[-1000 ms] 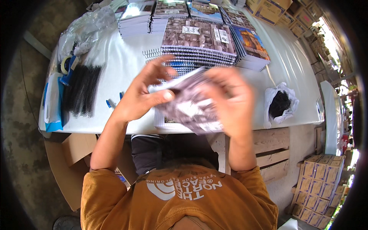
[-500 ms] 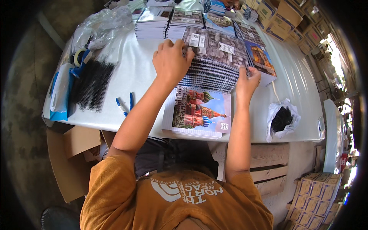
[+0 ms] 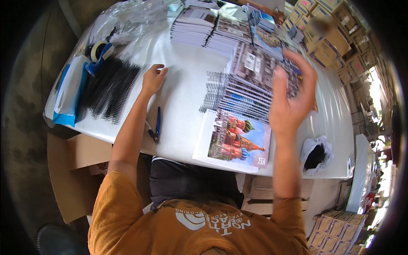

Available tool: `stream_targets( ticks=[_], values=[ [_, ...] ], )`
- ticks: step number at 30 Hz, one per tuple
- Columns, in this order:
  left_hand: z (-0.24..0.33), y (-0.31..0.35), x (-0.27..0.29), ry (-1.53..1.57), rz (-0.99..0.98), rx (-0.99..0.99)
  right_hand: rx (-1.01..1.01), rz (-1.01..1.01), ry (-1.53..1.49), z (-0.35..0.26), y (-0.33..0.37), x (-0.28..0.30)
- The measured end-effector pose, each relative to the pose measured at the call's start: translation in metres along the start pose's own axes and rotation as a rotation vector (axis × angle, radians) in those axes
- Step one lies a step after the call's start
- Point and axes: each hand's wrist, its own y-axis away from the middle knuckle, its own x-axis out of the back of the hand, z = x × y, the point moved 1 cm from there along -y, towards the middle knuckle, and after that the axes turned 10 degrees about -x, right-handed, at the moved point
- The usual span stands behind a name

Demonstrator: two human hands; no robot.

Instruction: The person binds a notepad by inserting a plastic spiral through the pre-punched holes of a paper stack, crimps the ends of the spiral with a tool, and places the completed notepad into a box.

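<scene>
My left hand (image 3: 154, 80) hovers over the white table beside a heap of black spiral binding coils (image 3: 111, 87), fingers loosely bent, thumb apart, nothing visible in it. Blurred by motion, my right hand (image 3: 292, 100) is raised over the right side of a tall stack of spiral-bound notebooks (image 3: 255, 68), thumb and fingers spread. It hides part of that stack. In front of the stack lies a notebook with a colourful domed-building cover (image 3: 238, 142) on a pile of pages. Blue-handled pliers (image 3: 158, 123) rest near the table's front edge.
More notebook stacks (image 3: 193, 26) stand at the back. To the left are a tape dispenser (image 3: 98, 55), a blue-and-white package (image 3: 70, 93) and clear plastic wrap (image 3: 136, 21). A white bag with black contents (image 3: 321, 144) sits at right. Cardboard boxes (image 3: 333, 42) are piled beyond the table.
My left hand has left the notebook stack and moved left toward the coils. My right hand has lifted off the stack's near right corner and opened. The view has shifted, too.
</scene>
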Motion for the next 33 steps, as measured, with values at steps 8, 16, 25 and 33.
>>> stream_targets(
  ticks=[8, 16, 25, 33],
  values=[
    [-0.02, -0.039, -0.01, -0.016, 0.079, -0.02, 0.724, -0.855, 0.598, 0.018, -0.094, -0.236],
    [-0.019, -0.036, 0.001, -0.052, -0.006, -0.058, 0.834, -1.288, 0.916, 0.104, -0.065, -0.419],
    [-0.022, -0.04, 0.003, -0.012, 0.019, -0.016, 0.703, -1.517, 0.83, 0.149, -0.058, -0.475],
    [-0.026, -0.039, -0.002, -0.018, 0.042, -0.057, 0.713, -1.557, 0.724, 0.144, -0.09, -0.463]
  ],
)
